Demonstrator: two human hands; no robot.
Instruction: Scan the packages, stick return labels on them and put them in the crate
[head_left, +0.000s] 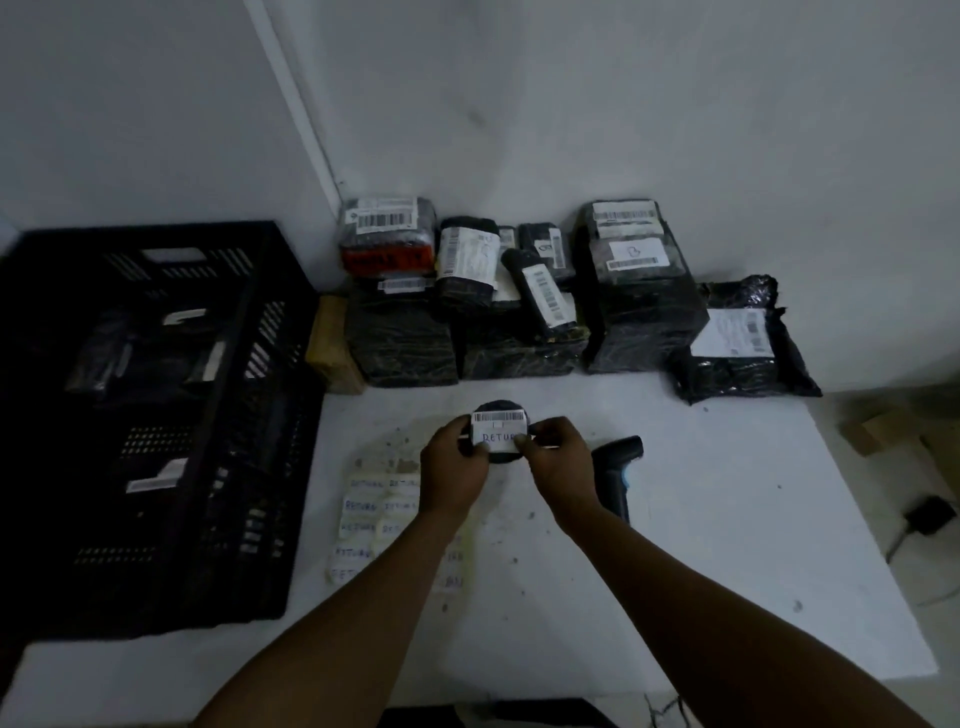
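I hold a round package (500, 410) above the bench (701, 519) middle: left hand (453, 470) grips it, right hand (558, 465) pinches the return label (494, 436) against it. Crate (150, 415) sits at the left edge.

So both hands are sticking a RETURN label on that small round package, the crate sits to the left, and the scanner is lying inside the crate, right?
Not quite. The scanner is not in the crate; the head view shows it lying on the white table, just right of the right hand. The rest holds: left hand and right hand hold the small round package with the RETURN label, crate on the left.
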